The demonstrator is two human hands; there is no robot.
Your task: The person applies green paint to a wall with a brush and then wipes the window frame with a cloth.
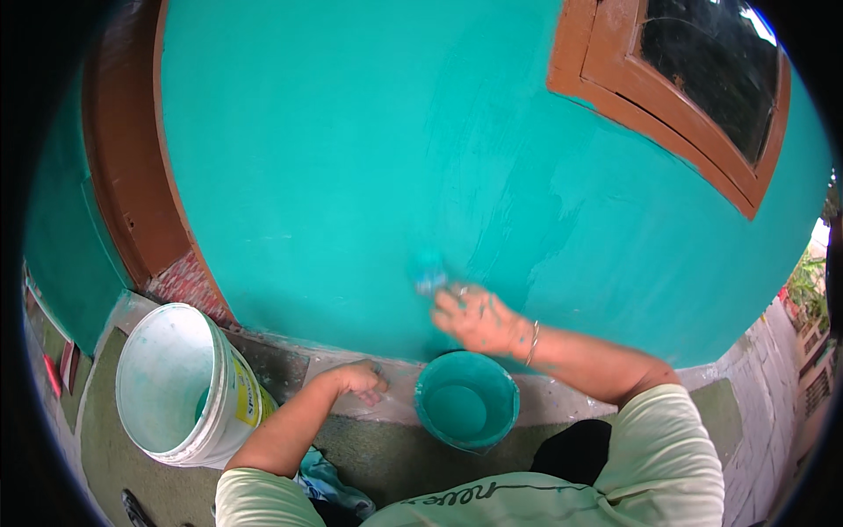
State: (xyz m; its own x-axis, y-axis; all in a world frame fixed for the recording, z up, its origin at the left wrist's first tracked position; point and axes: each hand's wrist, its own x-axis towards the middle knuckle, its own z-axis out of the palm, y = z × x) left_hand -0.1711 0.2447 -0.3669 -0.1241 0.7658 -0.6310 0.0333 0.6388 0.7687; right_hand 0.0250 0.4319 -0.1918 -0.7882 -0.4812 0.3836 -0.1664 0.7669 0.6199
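Note:
My right hand (479, 321), smudged with teal paint and wearing a bangle at the wrist, is closed around a paintbrush (430, 277). The brush is blurred by motion, and its paint-covered head is against the lower part of the teal wall (334, 158). Just below that hand stands a teal bucket (511, 413) with teal paint (457, 413) inside. To the left of the bucket, my left hand (360, 379) hangs low with its fingers loosely bent, apart from the bucket. Nothing shows in it. Wetter, darker streaks run down the wall right of the brush.
A large white pail (167, 351) with some teal paint inside stands at the left. Behind it rises a brown door frame (140, 176). A brown-framed window (650, 97) is at the upper right. A teal-and-white cloth (329, 483) lies near my left arm.

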